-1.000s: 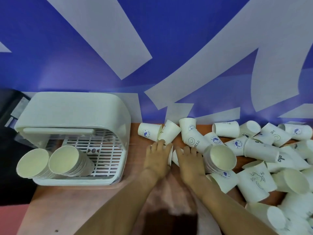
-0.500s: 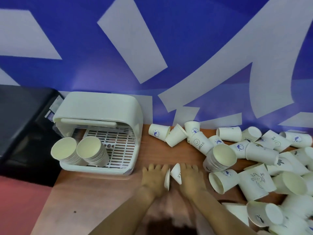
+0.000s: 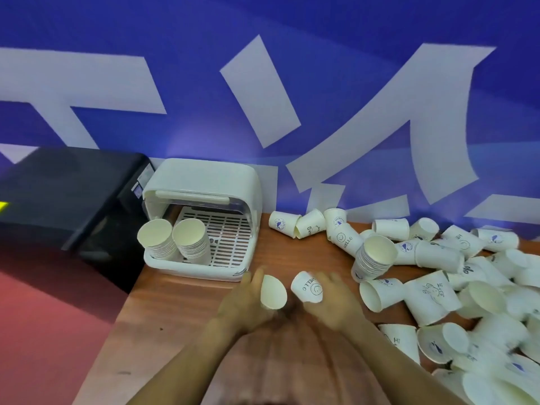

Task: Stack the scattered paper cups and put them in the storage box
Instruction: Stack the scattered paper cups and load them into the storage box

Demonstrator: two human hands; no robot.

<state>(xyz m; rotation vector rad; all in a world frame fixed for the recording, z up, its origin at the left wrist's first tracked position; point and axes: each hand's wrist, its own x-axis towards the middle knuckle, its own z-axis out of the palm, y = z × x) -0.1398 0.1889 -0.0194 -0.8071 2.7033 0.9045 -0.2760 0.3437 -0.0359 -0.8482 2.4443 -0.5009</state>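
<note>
Left hand (image 3: 248, 305) grips a paper cup (image 3: 273, 292), mouth facing right. Right hand (image 3: 331, 302) grips a HELLO cup (image 3: 308, 287), base toward it. Cups apart, above wooden table (image 3: 187, 311). Storage box (image 3: 204, 206) at left holds two stacks (image 3: 178, 244); loose cups (image 3: 432, 293) heaped right.

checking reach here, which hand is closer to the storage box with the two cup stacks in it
Left. The left hand, holding a cup, sits just off the storage box's front right corner. The right hand, holding the HELLO cup, is farther right.
</note>
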